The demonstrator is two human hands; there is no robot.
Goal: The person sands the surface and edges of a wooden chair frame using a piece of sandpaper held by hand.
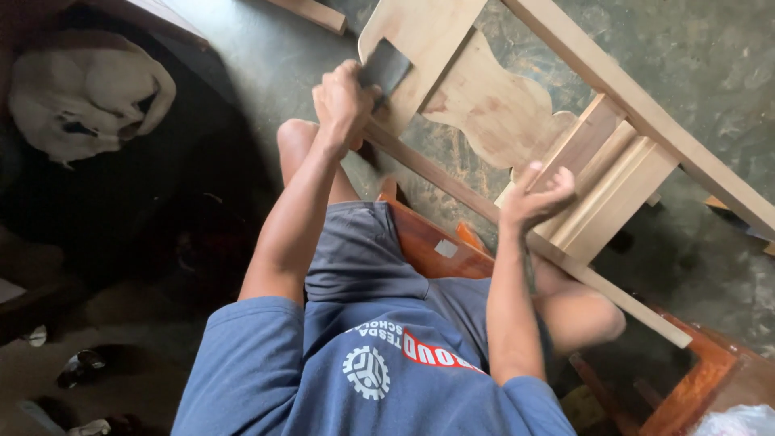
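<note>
Nearest the lens, blue cotton T-shirt [363, 371] with a printed chest graphic fills the lower frame; grey shorts [355, 254] sit just beyond it, bare knees spread to either side. Under the person, a reddish-brown varnished wooden seat [428, 242] shows between the legs, and more varnished wood of the same colour appears at lower right. Both forearms extend away from the body. Right hand [537, 198]: fingers curled narrow, wrapped over the near edge of the pale unfinished wooden chair frame [613, 153], gripping it where the stepped rails meet the long side rail. Frame lies tilted across the lap, running diagonally from upper centre to lower right. Left hand [343, 101]: fingers closed tight around a dark grey flat sheet, apparently sandpaper [386, 66], pressed flat on the frame's curved back splat. Sheet touches the wood just beside a scalloped cut-out panel. Beyond the frame, dark greenish concrete floor [702, 48]. Loose pale timber offcut [311, 12] lies on the floor at top centre. Far upper left, crumpled white cloth [81, 93] rests on a dark surface; small items at lower left too blurred to identify.
</note>
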